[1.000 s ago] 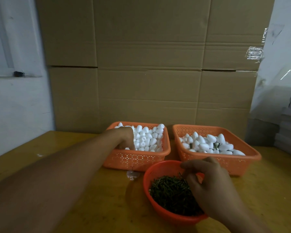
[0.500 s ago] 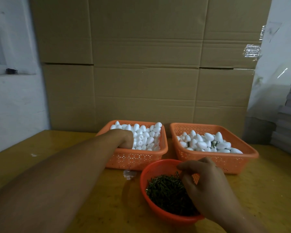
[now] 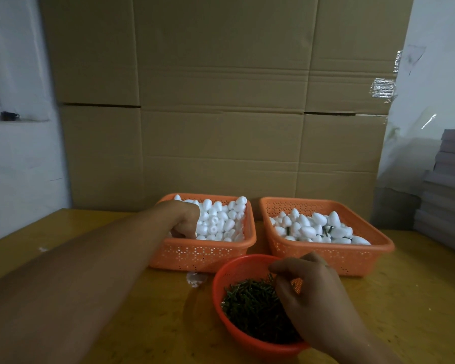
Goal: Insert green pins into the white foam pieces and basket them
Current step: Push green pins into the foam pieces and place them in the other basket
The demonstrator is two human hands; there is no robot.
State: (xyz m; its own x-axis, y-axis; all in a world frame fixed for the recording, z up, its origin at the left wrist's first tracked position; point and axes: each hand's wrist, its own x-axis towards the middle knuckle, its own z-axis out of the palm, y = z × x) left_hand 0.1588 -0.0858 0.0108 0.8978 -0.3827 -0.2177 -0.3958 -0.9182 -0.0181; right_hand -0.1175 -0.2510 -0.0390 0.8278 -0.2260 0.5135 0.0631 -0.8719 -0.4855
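The scene is dim and flat, with a warm brownish cast over the cardboard wall (image 3: pixel 221 101) and the yellow table (image 3: pixel 405 298). The white foam pieces (image 3: pixel 221 219) are the brightest thing and lose surface detail. Soft shadows lie on the table beside the round bowl (image 3: pixel 221 285) and under the left forearm (image 3: pixel 76 285). A strip of tape (image 3: pixel 382 86) glints faintly. Wide-angle bending curves the edges; the near forearm looks soft and enlarged.

Cardboard boxes (image 3: pixel 221 101) stand behind the yellow table (image 3: pixel 418 298), with grey stacked boards (image 3: pixel 447 179) at right.
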